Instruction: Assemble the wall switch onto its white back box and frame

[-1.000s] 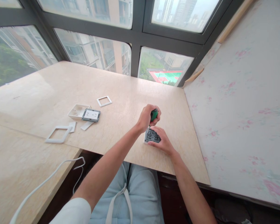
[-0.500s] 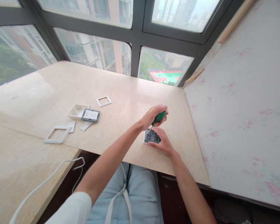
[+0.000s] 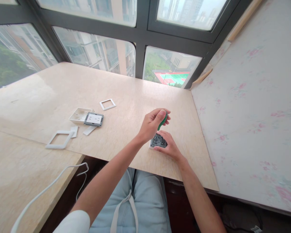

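Note:
My left hand (image 3: 153,123) is closed around the green handle of a screwdriver (image 3: 163,121), held above the far left part of a switch module (image 3: 158,140). The screwdriver's shaft is mostly hidden by my hand. The dark grey module sits in a white box (image 3: 151,147) on the counter. My right hand (image 3: 169,144) grips the module and box from the right, thumb at the near edge and fingers along the far side.
Left on the counter (image 3: 126,129) lie a white mounting box (image 3: 78,116), a socket module (image 3: 94,119) leaning on it, two white frames (image 3: 59,139), and small white plates (image 3: 89,130). A white cable (image 3: 53,183) hangs over the front edge. A papered wall (image 3: 252,113) bounds the right.
My left hand has turned on the screwdriver's handle and shifted slightly left; its thumb now faces up over the handle. My right hand and the module have stayed in place.

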Motion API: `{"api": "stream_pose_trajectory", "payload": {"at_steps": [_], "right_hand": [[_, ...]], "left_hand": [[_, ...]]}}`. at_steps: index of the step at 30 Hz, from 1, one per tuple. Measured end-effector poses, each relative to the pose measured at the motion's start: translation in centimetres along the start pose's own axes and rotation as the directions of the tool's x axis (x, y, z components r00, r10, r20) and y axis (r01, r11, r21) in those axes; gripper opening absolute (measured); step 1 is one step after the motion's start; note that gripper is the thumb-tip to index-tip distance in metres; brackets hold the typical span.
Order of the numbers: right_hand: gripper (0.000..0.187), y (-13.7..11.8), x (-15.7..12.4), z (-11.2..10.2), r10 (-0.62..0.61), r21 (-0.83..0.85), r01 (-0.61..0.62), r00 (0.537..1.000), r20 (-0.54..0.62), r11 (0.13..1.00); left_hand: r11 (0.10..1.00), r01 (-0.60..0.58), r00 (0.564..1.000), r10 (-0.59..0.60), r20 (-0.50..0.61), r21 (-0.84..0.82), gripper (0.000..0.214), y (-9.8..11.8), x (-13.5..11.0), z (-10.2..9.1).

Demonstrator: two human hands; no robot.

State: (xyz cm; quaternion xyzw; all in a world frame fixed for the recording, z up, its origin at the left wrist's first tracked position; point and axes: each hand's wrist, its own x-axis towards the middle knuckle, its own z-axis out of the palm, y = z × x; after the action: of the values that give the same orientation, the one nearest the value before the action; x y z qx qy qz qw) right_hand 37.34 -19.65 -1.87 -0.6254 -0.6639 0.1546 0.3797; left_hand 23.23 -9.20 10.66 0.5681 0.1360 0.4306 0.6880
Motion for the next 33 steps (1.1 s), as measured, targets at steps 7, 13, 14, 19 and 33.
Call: {"api": "stream_pose_trajectory", "payload": {"at_steps": [7, 13, 14, 19, 33], "right_hand": [[0.072, -0.2, 0.0, 0.0, -0.010, 0.005, 0.010, 1.000, -0.002, 1.000], [0.071, -0.3, 0.0, 0.0, -0.001, 0.015, 0.001, 1.000, -0.004, 1.000], [0.071, -0.3, 0.0, 0.0, -0.004, 0.020, 0.004, 1.000, -0.005, 1.000], [0.071, -0.1, 0.0, 0.0, -0.015, 0.029, 0.015, 1.000, -0.009, 0.999], [0.069, -0.1, -0.1, 0.1, 0.016, 0.041, -0.016, 1.000, -0.003, 0.999]], "left_hand": [[0.951, 0.190, 0.946, -0.111, 0.303, -0.245, 0.039, -0.8, 2.4, -1.2], [0.824, 0.528, 0.722, -0.308, 0.620, -0.205, 0.044, -0.5, 5.5, -2.0], [0.806, 0.562, 0.671, -0.314, 0.672, -0.184, 0.043, -0.5, 5.8, -2.2], [0.794, 0.598, 0.583, -0.334, 0.740, -0.113, 0.037, -0.5, 6.2, -2.0], [0.987, -0.121, 0.987, 0.131, 0.092, -0.105, 0.019, 2.1, 2.8, -4.0]]}}
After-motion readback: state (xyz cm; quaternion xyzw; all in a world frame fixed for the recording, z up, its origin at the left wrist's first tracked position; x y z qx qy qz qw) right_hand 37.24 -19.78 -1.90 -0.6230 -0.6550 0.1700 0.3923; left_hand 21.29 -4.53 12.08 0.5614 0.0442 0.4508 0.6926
